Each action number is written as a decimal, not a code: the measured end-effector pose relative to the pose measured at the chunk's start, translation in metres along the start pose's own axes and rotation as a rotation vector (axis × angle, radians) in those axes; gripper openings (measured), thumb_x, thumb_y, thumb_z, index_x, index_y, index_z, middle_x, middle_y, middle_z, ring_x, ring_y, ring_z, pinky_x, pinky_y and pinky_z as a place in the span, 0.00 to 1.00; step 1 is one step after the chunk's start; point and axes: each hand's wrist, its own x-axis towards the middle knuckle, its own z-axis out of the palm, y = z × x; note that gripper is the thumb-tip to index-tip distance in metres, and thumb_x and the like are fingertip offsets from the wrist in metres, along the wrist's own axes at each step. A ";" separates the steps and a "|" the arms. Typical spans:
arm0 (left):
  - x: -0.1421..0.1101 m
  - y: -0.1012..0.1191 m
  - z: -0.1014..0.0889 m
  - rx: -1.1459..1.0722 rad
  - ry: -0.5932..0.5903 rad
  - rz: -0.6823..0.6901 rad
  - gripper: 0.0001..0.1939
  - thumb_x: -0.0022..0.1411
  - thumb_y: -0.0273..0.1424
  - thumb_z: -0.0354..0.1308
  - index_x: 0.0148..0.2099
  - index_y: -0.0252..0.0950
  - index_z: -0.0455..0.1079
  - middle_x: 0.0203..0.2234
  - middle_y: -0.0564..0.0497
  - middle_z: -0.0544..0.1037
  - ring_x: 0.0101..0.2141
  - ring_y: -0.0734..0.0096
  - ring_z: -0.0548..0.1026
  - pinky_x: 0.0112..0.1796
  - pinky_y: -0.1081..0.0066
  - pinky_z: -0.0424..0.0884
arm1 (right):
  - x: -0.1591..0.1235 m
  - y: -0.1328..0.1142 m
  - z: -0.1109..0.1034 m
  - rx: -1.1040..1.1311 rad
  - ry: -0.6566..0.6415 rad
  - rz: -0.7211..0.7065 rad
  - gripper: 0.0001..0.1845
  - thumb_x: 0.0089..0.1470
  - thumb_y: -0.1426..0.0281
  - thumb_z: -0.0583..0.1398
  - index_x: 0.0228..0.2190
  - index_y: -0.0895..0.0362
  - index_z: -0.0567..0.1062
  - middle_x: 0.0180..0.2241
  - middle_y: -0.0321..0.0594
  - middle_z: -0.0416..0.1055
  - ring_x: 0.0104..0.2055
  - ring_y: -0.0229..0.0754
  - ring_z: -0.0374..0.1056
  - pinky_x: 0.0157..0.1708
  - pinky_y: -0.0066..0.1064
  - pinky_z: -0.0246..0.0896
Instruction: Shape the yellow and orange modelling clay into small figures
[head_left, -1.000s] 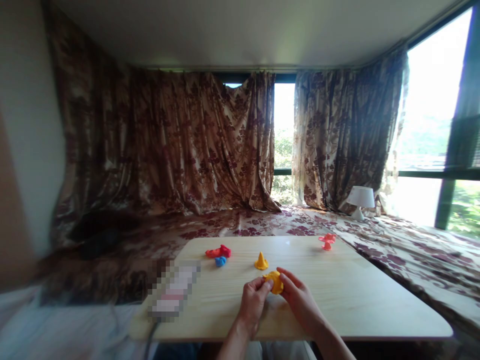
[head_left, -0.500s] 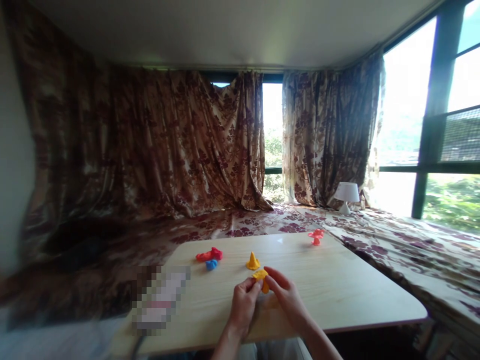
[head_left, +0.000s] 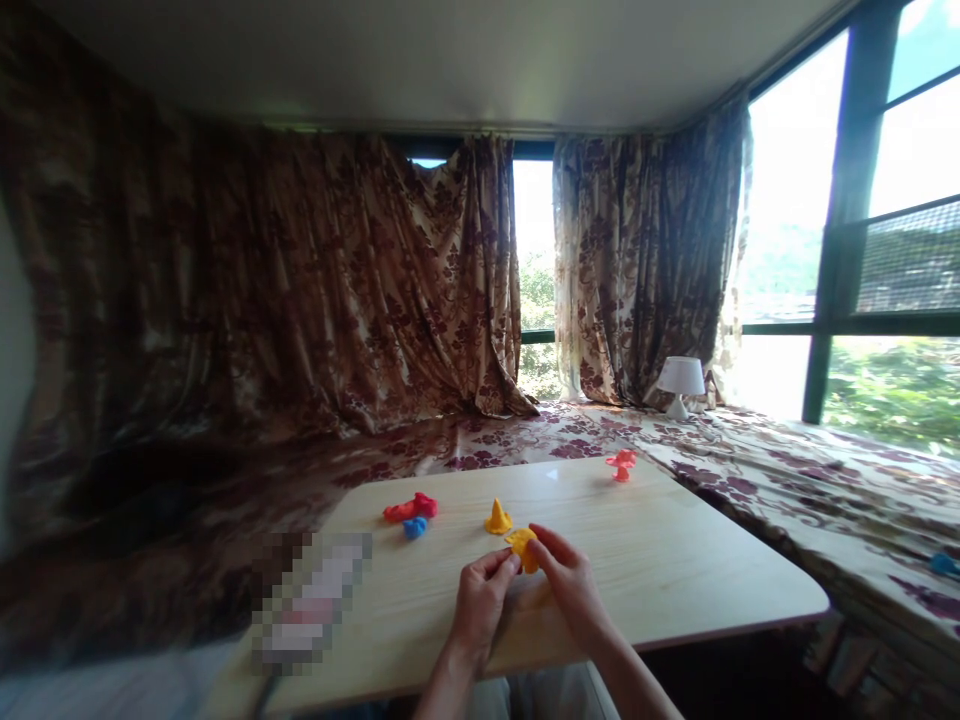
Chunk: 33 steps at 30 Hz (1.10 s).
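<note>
Between my two hands is a flattened, uneven piece of yellow modelling clay (head_left: 525, 549), held above the near half of the table. My left hand (head_left: 484, 597) pinches its lower left edge between thumb and fingers. On its right side the fingers of my right hand (head_left: 565, 578) are closed on the clay, hiding part of it. Just beyond, a yellow clay cone with a wide brim (head_left: 497, 517) stands upright on the table. Farther left lie a red clay piece (head_left: 411, 508) and a small blue lump of clay (head_left: 414, 527), close together.
A pinkish-red clay shape (head_left: 621, 465) stands near the far right edge of the pale wooden table (head_left: 675, 570). A blurred-out object (head_left: 315, 605) with a cable lies at the left. Behind, a white lamp (head_left: 681, 380) rests on flowered cloth by the window.
My view has turned to the right, so everything sits farther left in the picture. The yellow clay has been tilted and reshaped a little between my fingers; both hands keep hold of it.
</note>
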 end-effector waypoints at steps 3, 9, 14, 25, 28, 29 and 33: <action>0.000 0.001 0.000 -0.017 0.010 0.007 0.18 0.51 0.41 0.60 0.36 0.32 0.77 0.26 0.48 0.79 0.31 0.66 0.73 0.37 0.69 0.67 | 0.000 0.000 0.000 0.017 0.018 0.000 0.25 0.36 0.57 0.67 0.36 0.60 0.78 0.37 0.46 0.77 0.42 0.52 0.70 0.44 0.42 0.64; 0.001 0.005 0.001 -0.177 -0.005 -0.004 0.16 0.50 0.38 0.61 0.40 0.33 0.76 0.31 0.48 0.79 0.36 0.64 0.74 0.42 0.67 0.66 | -0.005 -0.011 0.009 -0.001 -0.110 -0.064 0.22 0.37 0.55 0.66 0.33 0.57 0.80 0.39 0.45 0.75 0.45 0.53 0.68 0.39 0.37 0.66; -0.002 0.006 -0.001 -0.395 0.014 -0.051 0.16 0.50 0.35 0.62 0.41 0.33 0.76 0.34 0.44 0.79 0.39 0.61 0.74 0.44 0.65 0.66 | -0.005 -0.008 0.009 0.053 -0.094 0.086 0.25 0.44 0.52 0.61 0.39 0.57 0.77 0.35 0.44 0.76 0.40 0.49 0.70 0.35 0.35 0.66; -0.007 0.011 0.004 -0.430 -0.089 -0.106 0.16 0.51 0.36 0.61 0.39 0.31 0.75 0.36 0.43 0.78 0.41 0.60 0.74 0.43 0.65 0.66 | -0.012 -0.015 0.006 0.399 -0.261 0.284 0.24 0.41 0.61 0.65 0.41 0.58 0.74 0.32 0.41 0.77 0.36 0.45 0.71 0.38 0.34 0.65; -0.005 0.009 0.004 -0.411 -0.100 -0.090 0.15 0.52 0.36 0.61 0.39 0.31 0.75 0.37 0.44 0.78 0.41 0.61 0.73 0.42 0.66 0.67 | -0.012 -0.015 0.006 0.405 -0.300 0.308 0.26 0.42 0.61 0.65 0.43 0.58 0.73 0.33 0.42 0.77 0.35 0.45 0.72 0.37 0.34 0.65; -0.004 0.008 0.004 -0.408 -0.089 -0.088 0.16 0.52 0.37 0.61 0.41 0.32 0.74 0.38 0.44 0.78 0.41 0.62 0.73 0.42 0.67 0.67 | -0.011 -0.014 0.006 0.409 -0.288 0.291 0.26 0.41 0.62 0.66 0.43 0.58 0.73 0.34 0.42 0.76 0.36 0.45 0.72 0.38 0.34 0.65; 0.001 -0.001 0.000 -0.311 0.155 -0.084 0.21 0.49 0.39 0.62 0.46 0.37 0.72 0.42 0.45 0.75 0.42 0.64 0.72 0.41 0.68 0.67 | -0.006 -0.009 0.003 0.414 -0.143 0.190 0.29 0.38 0.63 0.68 0.44 0.56 0.71 0.38 0.42 0.76 0.41 0.47 0.71 0.43 0.36 0.63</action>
